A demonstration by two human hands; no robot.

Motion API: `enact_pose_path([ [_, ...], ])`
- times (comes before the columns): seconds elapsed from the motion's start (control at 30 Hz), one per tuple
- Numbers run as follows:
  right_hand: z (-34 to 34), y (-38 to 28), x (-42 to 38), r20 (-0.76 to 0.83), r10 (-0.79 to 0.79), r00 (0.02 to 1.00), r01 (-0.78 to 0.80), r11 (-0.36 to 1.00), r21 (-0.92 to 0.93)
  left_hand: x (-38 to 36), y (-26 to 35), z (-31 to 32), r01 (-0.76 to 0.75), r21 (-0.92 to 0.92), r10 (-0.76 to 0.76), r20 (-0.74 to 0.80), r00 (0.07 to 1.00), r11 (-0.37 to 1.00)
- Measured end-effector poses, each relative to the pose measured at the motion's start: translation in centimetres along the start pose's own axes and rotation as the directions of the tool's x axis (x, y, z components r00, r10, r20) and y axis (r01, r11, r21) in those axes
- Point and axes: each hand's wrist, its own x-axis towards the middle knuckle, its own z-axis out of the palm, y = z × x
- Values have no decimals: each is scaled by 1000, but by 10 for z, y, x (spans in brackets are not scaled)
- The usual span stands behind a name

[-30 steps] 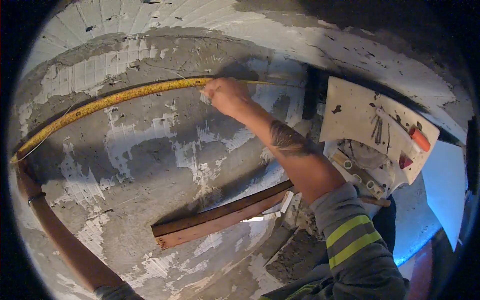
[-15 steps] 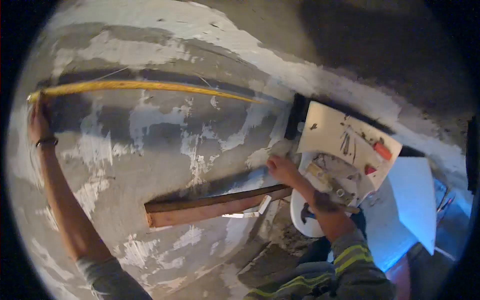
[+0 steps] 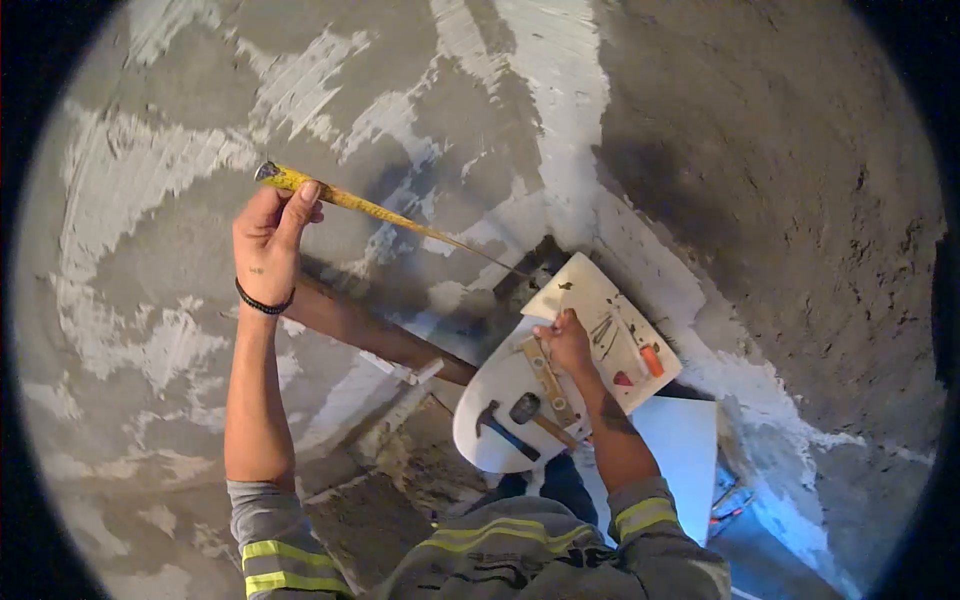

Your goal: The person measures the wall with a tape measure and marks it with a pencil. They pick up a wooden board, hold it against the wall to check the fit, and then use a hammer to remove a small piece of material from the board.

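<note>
A yellow tape measure blade (image 3: 375, 210) runs from my left hand (image 3: 272, 235) toward the dark recess at the wall's corner. My left hand pinches the blade near its metal-tipped end, with the thumb on top. Over the white surface is my right hand (image 3: 568, 342), its fingers bent, beside a level (image 3: 546, 375). Whether anything is in those fingers is too small to tell. A brown beam (image 3: 385, 332) passes behind my left wrist.
On the white rounded surface (image 3: 478, 445) lie a claw hammer (image 3: 508, 430) and a mallet (image 3: 540, 412). A cream board (image 3: 642, 375) carries an orange-handled tool (image 3: 652, 361) and small pieces. Rough, patchy plaster walls surround them.
The view has turned and shifted. My left hand has come away from the far-left wall with the tape's end, nearer my body. My right hand is now over the white surface.
</note>
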Motion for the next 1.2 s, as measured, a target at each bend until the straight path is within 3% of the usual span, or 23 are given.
enact_pose_path([
  [0.03, 1, 4, 9, -15, -40, 999, 40, 998, 46, -8, -3, -3, -4, -10, 4, -27, 1000, 1000],
  [0.07, 14, 20, 22, -104, -326, 940, 327, 945, -11, -18, -6, -5, 2, -22, -3, -52, 999, 1000],
  [0.1, 3, -6, 35, 50, -258, 965, 261, 963, -63, -17, -3, -6, 0, 96, 4, -37, 999, 995],
  [0.17, -2, -68, 56, 109, -217, 970, 212, 976, 51, -6, 8, 8, -42, 1, 42, 6, 999, 999],
  [0.23, 12, -100, 96, 102, -442, 891, 443, 896, 18, 10, 12, 26, -141, 8, 139, 79, 987, 990],
  [0.3, 18, -140, 125, 148, -484, 863, 413, 843, 345, 25, 32, 32, -423, 248, 405, 122, 906, 872],
  [0.37, 4, -201, 122, 213, -351, 912, 298, 922, 246, 32, 55, 27, -369, 191, 362, 68, 930, 910],
  [0.4, 6, -211, 133, 197, -365, 910, 203, 806, 557, 35, 57, 21, -351, 197, 350, 42, 936, 915],
  [0.43, 3, -225, 139, 182, -367, 912, 80, 595, 800, 39, 58, 14, -361, 65, 364, -33, 931, 930],
  [0.5, -23, -260, 145, 147, -524, 839, 452, 821, 348, 29, 56, -4, -342, -85, 329, -139, 934, 936],
  [0.53, -34, -283, 143, 131, -554, 822, 503, 814, 290, 19, 58, -13, -308, -105, 288, -171, 942, 946],
  [0.57, -46, -304, 141, 112, -583, 805, 549, 803, 231, 5, 52, -12, -327, 47, 323, -338, 884, 944],
  [0.63, -62, -338, 155, 110, -673, 732, 623, 726, 292, -27, -8, -32, -370, 391, 410, -21, 912, 843],
  [0.7, -82, -384, 143, 117, -684, 720, 654, 726, 213, -84, -56, -4, 14, -72, -27, -185, 982, 997],
  [0.73, -89, -403, 136, 77, -691, 719, 671, 718, 184, -115, -85, 5, 119, 9, -118, -106, 987, 993],
  [0.77, -97, -422, 132, 36, -699, 715, 686, 710, 156, -150, -121, 25, 255, -62, -258, -51, 965, 965],
  [0.83, -125, -458, 136, 100, -706, 701, 707, 706, 29, -225, -191, 71, 369, -124, -365, 55, 929, 921],
  [0.9, -150, -506, 129, 136, -789, 599, 792, 559, -247, -287, -233, 115, 559, -69, -550, 117, 827, 826],
  [0.97, -168, -549, 113, 217, -856, 470, 876, 423, -230, -336, -269, 158, 695, -5, -675, 232, 701, 719],
  [1.07, -167, -603, 74, 353, -880, 319, 946, 320, -56, -362, -270, 201, 788, 33, -779, 180, 600, 615],
  [1.13, -161, -630, 50, 422, -875, 237, 952, 296, 77, -354, -254, 204, 774, 83, -772, -56, 633, 628],
  [1.17, -160, -641, 47, 437, -874, 213, 948, 293, 124, -348, -253, 193, 782, 81, -777, -82, 624, 619],
  [1.2, -161, -650, 45, 452, -869, 200, 934, 309, 180, -330, -241, 168, 776, -19, -724, -375, 579, 630],
])
